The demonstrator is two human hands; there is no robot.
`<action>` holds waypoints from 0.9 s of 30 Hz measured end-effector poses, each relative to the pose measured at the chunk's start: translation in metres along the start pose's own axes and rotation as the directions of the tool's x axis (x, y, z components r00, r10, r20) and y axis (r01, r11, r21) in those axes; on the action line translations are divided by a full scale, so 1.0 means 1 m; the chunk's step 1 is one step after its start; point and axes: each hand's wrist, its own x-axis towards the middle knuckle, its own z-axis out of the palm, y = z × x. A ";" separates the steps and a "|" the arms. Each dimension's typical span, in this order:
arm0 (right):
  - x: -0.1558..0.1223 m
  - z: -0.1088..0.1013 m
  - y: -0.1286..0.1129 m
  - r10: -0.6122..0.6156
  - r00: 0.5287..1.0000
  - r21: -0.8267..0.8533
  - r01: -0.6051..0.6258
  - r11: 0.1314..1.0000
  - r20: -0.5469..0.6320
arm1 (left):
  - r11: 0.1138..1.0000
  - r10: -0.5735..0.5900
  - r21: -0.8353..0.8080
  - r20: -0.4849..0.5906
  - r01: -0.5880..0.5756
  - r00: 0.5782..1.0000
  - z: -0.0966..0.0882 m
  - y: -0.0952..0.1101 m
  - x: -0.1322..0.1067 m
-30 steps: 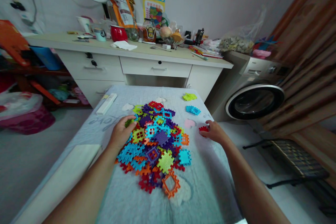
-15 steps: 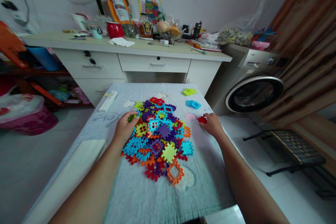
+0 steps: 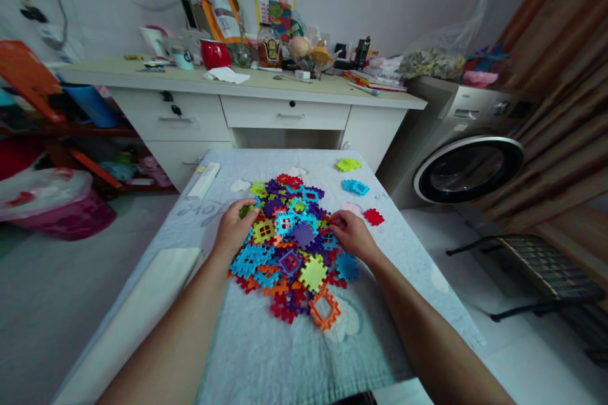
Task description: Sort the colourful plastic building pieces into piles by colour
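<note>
A heap of colourful interlocking plastic tiles (image 3: 303, 235) lies in the middle of the cloth-covered table. At its left edge, my left hand (image 3: 234, 225) is closed on a green tile (image 3: 246, 209), thumb and fingers around it. My right hand (image 3: 354, 234) reaches to the heap's right side, its fingers bent and apart, touching the tiles there; nothing shows in its grip. Right of the heap, a red tile (image 3: 373, 217), a blue tile (image 3: 356, 186) and a lime tile (image 3: 348, 165) lie separately in a rough column. An orange frame tile (image 3: 325, 308) rests at the near edge.
A narrow white box (image 3: 204, 181) sits at the table's far left, and a long white strip (image 3: 137, 323) runs along the left side. Behind stands a cluttered white cabinet (image 3: 285, 115). A washing machine (image 3: 468, 168) and a woven stool (image 3: 546, 266) are on the right.
My right hand has let go of the red tile, leaving it flat on the cloth, and moved left to the heap. My left hand keeps its place with the green tile. The view has shifted slightly.
</note>
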 end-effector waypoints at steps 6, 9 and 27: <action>0.000 0.007 0.003 0.091 0.996 0.407 -0.076 0.910 -0.017 | 1.000 0.001 0.007 0.002 -0.001 1.000 0.001 0.002 0.001; -0.001 -0.003 0.003 0.114 0.993 0.533 -0.084 0.842 -0.025 | 1.000 0.004 0.004 0.002 -0.004 1.000 0.001 0.001 0.001; -0.005 -0.070 0.078 0.283 0.818 -0.064 -0.361 0.930 -0.500 | 1.000 0.010 0.022 0.001 -0.010 1.000 0.004 -0.006 0.003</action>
